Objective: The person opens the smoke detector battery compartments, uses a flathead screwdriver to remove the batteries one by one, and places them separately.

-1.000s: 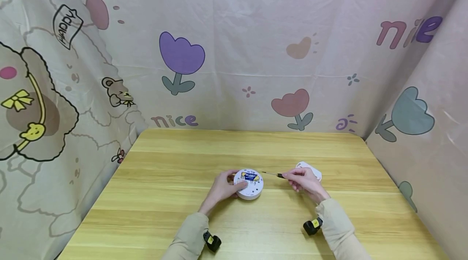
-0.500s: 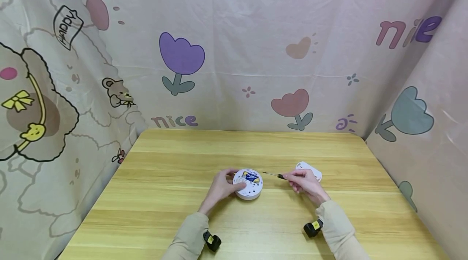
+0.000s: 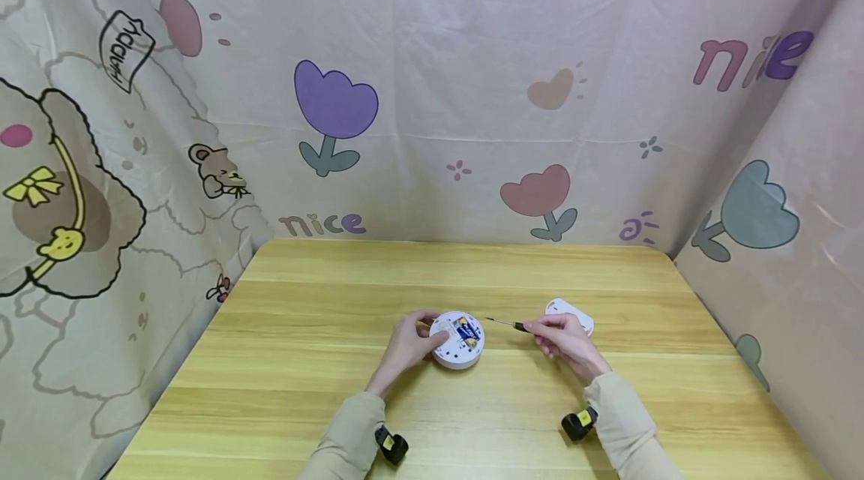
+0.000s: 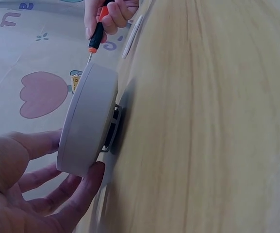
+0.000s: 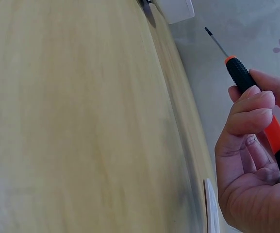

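Observation:
My left hand [image 3: 407, 345] holds a round white smoke alarm [image 3: 457, 360] by its left side, thumb on the flat face and fingers beneath. A blue and gold battery [image 3: 467, 331] sits in that face. In the left wrist view the alarm [image 4: 89, 121] is tilted, its slotted dark-centred part toward the table. My right hand [image 3: 565, 339] grips a small black and orange screwdriver [image 5: 240, 74] between thumb and fingers. Its thin shaft points left at the alarm, and in the head view the tip is just short of the rim.
A white plate with rounded ends [image 3: 570, 307] lies on the wooden table [image 3: 324, 292] behind my right hand, partly hidden by it. Printed curtains [image 3: 439, 90] stand along the back and both sides. A black camera [image 3: 391, 446] is worn on each wrist.
The smoke alarm has turned clockwise in my left hand, so the battery now slants more steeply. My right hand and the screwdriver have barely moved.

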A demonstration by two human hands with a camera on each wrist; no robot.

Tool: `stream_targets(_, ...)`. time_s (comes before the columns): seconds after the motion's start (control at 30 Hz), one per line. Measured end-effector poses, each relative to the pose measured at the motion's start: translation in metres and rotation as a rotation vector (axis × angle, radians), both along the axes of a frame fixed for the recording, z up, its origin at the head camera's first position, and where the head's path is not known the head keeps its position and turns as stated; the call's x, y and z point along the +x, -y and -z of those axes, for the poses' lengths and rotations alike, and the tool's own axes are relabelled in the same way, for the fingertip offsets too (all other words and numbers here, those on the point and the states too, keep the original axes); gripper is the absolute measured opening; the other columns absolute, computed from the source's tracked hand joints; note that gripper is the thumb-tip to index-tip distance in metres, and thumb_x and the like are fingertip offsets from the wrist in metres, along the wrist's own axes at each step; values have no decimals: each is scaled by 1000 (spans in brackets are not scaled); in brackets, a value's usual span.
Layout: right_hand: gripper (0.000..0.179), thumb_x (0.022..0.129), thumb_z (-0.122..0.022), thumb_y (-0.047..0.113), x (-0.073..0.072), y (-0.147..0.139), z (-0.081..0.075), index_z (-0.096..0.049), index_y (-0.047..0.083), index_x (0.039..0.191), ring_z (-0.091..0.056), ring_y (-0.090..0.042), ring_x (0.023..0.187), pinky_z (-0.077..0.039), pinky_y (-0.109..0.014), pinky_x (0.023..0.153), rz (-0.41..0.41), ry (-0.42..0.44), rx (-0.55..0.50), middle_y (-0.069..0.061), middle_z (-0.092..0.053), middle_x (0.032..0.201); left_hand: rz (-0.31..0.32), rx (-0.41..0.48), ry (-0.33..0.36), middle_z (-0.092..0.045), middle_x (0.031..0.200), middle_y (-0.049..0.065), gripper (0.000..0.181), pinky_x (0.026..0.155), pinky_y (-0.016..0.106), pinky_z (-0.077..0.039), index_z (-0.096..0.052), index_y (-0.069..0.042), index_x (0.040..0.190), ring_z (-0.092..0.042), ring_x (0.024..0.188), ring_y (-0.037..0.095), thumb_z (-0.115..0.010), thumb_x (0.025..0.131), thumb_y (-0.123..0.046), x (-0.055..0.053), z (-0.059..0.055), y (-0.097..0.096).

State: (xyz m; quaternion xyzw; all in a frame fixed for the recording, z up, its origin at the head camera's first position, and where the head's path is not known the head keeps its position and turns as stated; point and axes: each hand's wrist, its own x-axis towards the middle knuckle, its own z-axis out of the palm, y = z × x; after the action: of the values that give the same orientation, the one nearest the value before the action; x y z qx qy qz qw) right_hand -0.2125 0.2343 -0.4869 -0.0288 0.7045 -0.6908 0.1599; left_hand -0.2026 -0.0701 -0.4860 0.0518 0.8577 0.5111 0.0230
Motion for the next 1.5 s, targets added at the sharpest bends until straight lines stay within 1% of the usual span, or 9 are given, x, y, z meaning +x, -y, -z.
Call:
stream_targets(0.1,21,79,-66,19,0,-1,0,-66,1,90,-47,-4,46,-41,-14,38,-15,-6,-12,2,-59,62,4,2,-11,-60,100,10,42,65,19,-52,-59,-9,111,-58,79,15,-71,74,-24,1,-1,0)
stream_targets(0.27,21,82,-62,16,1,-2,1,-66,-1,92,-48,-3,46,-41,-14,39,-43,-27,-23,4,-59,62,45,1,-4,-59,105,9,47,69,21,-52,-56,-11,116,-58,86,17,-71,73,-25,2,-2,0)
stream_targets(0.37,23,81,-63,17,1,-2,0,-65,-2,93,-47,-3,46,-40,-14,39,-31,-19,-19,4,-59,61,77,-7,15,-56,110,7,56,74,25,-51,-52,-12,120,-56,94,19,-73,71,-29,4,-3,-1)
stream_targets(0.5,26,80,-65,19,1,-1,0,-64,-3,94,-46,-3,46,-39,-14,39,-12,0,-12,3,-58,61,106,-32,15,-54,115,7,65,80,30,-49,-49,-14,124,-53,100,21,-75,68,-31,5,-4,-1)
stream_targets(0.73,23,81,-64,19,1,-1,1,-65,-1,93,-46,-3,46,-39,-14,39,-15,-2,-10,4,-58,61,109,4,-4,-52,118,11,63,84,36,-50,-48,-11,125,-54,100,24,-74,69,-20,4,-4,0)
stream_targets(0.87,23,81,-63,19,1,-2,2,-65,-1,92,-47,-4,46,-39,-14,38,-14,-6,-15,4,-58,61,97,2,-18,-53,118,11,59,85,36,-50,-48,-9,125,-55,100,24,-72,71,-16,3,-2,1)
stream_targets(1.2,33,82,-63,19,1,-2,3,-60,-9,99,-47,-3,46,-39,-14,39,-29,-9,-13,5,-58,61,82,-6,-35,-55,118,10,46,89,36,-49,-52,-8,122,-56,100,23,-64,78,-16,4,-1,-1)
stream_targets(1.33,35,84,-60,16,2,-2,0,-57,-13,103,-47,-3,46,-39,-14,39,-39,2,-6,5,-58,61,90,-3,-36,-54,118,11,49,89,36,-49,-49,-8,125,-56,101,23,-63,78,-15,5,-2,-1)
stream_targets(1.5,38,85,-58,15,7,1,-11,-53,-17,106,-47,-3,46,-39,-14,40,-54,-2,5,6,-58,62,118,-17,-29,-52,119,10,60,91,38,-48,-46,-10,128,-55,102,22,-66,72,-13,6,-2,0)
